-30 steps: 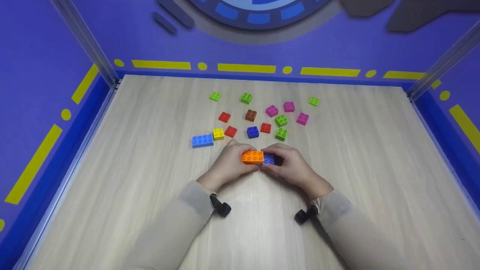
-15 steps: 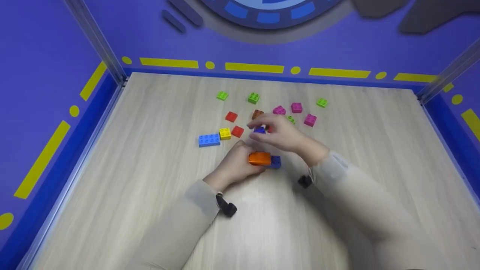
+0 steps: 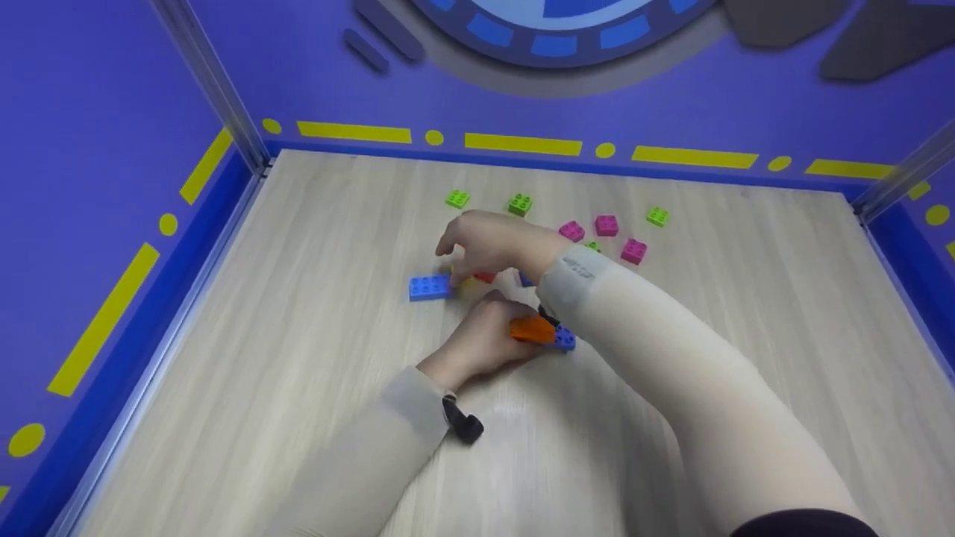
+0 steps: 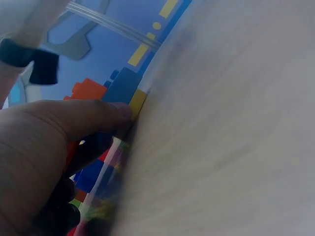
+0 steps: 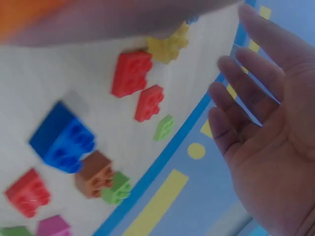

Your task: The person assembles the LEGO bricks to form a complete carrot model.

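Note:
My left hand [image 3: 485,335] grips a stack of toy building bricks low over the table. An orange brick [image 3: 532,330] is on top, with a blue brick [image 3: 565,339] under it and jutting out to the right. In the left wrist view a yellow brick [image 4: 138,102] shows below the blue one, next to the thumb. My right hand [image 3: 485,242] hovers above the loose bricks with its fingers spread and nothing held. Beneath it, a yellow brick [image 5: 167,46] and a red brick [image 5: 132,73] are partly hidden in the head view. A long blue brick [image 3: 429,288] lies just left of its thumb.
Green bricks [image 3: 520,204] and pink bricks [image 3: 606,225] lie farther back on the wooden table [image 3: 336,246]. A dark blue brick [image 5: 61,137] and a brown brick [image 5: 93,174] sit near the middle. Blue panels [image 3: 507,112] wall in the table.
My right hand let go of the stack, then swept forward and left over the loose bricks. My left hand keeps its hold on the stack. The head view has shifted slightly.

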{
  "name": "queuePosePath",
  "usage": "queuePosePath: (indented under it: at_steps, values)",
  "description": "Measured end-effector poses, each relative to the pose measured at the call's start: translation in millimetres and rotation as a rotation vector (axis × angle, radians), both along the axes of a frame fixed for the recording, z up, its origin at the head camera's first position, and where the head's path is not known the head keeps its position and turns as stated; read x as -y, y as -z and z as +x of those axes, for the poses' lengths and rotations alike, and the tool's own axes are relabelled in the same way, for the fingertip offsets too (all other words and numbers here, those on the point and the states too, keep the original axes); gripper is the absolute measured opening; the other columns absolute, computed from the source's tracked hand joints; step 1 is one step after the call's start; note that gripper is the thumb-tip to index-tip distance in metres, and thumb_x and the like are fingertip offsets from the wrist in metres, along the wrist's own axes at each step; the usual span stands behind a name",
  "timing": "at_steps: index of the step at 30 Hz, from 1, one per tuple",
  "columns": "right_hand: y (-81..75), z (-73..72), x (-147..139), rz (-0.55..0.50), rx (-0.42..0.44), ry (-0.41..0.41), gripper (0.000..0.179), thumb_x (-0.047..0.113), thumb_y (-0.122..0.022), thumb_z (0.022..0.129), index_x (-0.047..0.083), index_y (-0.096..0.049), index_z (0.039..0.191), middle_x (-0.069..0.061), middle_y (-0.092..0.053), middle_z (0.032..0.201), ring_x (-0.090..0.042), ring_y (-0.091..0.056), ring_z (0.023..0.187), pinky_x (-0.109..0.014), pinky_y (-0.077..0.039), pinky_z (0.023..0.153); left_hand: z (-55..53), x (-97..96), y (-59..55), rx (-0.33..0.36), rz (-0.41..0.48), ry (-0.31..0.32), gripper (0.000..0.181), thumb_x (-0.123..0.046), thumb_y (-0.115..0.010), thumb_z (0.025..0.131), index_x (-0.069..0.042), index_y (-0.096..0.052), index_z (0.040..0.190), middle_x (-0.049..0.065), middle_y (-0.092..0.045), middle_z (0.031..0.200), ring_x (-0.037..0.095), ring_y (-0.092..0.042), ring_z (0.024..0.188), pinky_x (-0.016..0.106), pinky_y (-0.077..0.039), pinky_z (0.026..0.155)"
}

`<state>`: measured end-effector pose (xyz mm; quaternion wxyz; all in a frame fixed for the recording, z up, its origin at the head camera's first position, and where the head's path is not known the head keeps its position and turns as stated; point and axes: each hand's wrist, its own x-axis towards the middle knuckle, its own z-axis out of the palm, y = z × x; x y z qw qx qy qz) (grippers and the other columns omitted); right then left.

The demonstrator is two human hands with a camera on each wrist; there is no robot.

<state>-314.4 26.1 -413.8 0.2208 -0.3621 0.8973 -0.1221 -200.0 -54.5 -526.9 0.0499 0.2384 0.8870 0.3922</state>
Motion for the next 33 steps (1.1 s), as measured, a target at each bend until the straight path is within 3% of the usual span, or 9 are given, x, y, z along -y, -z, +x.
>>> queuePosePath:
  at_steps: [4, 10, 16, 22, 29, 33]
  values:
    - [-6.5, 0.9, 18.8, 0.119, 0.012, 0.010, 0.052, 0.033, -0.092, 0.098, 0.022, -0.077, 0.147, -0.001, -0.074, 0.153, -0.024, -0.068, 0.140, -0.048, -0.054, 0.124, 0.8, -2.2, -0.9, 0.025, -0.001, -0.006, 0.042, -0.041, -0.094, 0.092, -0.016, -0.085, 0.124, -0.006, -0.083, 0.113, 0.017, -0.063, 0.107, 0.034, -0.053, 0.108]
    - [-4.3, 0.2, 40.1, 0.172, 0.043, -0.022, 0.052, 0.033, -0.089, 0.101, 0.020, -0.076, 0.149, -0.002, -0.076, 0.147, -0.022, -0.070, 0.132, -0.046, -0.055, 0.123, 1.3, -2.4, 0.7, 0.119, 0.069, -0.036, 0.080, -0.045, -0.095, 0.090, -0.012, -0.062, 0.155, 0.003, -0.073, 0.148, 0.018, -0.068, 0.134, 0.038, -0.051, 0.126]
    - [4.6, -5.8, 49.1, 0.225, 0.037, -0.084, 0.047, 0.033, -0.089, 0.101, 0.016, -0.079, 0.143, -0.003, -0.079, 0.138, -0.022, -0.072, 0.125, -0.044, -0.057, 0.121, 2.0, -0.9, 1.1, 0.116, 0.049, -0.039, 0.079, -0.041, -0.096, 0.090, -0.010, -0.062, 0.154, 0.004, -0.071, 0.150, 0.021, -0.067, 0.139, 0.039, -0.049, 0.128]
    - [9.4, -3.1, 54.3, 0.270, -0.001, -0.138, 0.045, 0.032, -0.090, 0.100, 0.015, -0.080, 0.141, -0.002, -0.081, 0.135, -0.020, -0.072, 0.117, -0.042, -0.058, 0.118, 3.3, -0.2, -0.3, 0.103, 0.060, -0.041, 0.087, -0.048, -0.096, 0.090, -0.013, -0.057, 0.159, 0.000, -0.069, 0.153, 0.017, -0.066, 0.141, 0.036, -0.048, 0.128]
    - [17.2, 4.0, 60.3, 0.320, -0.099, -0.237, 0.034, 0.034, -0.088, 0.101, 0.013, -0.084, 0.127, -0.003, -0.079, 0.111, -0.022, -0.061, 0.096, -0.038, -0.059, 0.097, 3.7, -0.7, -0.6, 0.128, 0.099, -0.034, 0.096, -0.045, -0.097, 0.089, -0.013, -0.048, 0.166, 0.000, -0.064, 0.159, 0.016, -0.062, 0.145, 0.036, -0.044, 0.133]
    - [19.4, 5.7, 62.6, 0.327, -0.134, -0.270, 0.027, 0.031, -0.085, 0.104, 0.012, -0.083, 0.123, -0.003, -0.078, 0.108, -0.022, -0.058, 0.094, -0.038, -0.056, 0.092, 2.7, 0.2, 0.5, 0.129, 0.118, -0.034, 0.100, -0.045, -0.097, 0.089, -0.014, -0.045, 0.168, 0.000, -0.062, 0.162, 0.015, -0.061, 0.148, 0.036, -0.042, 0.134]
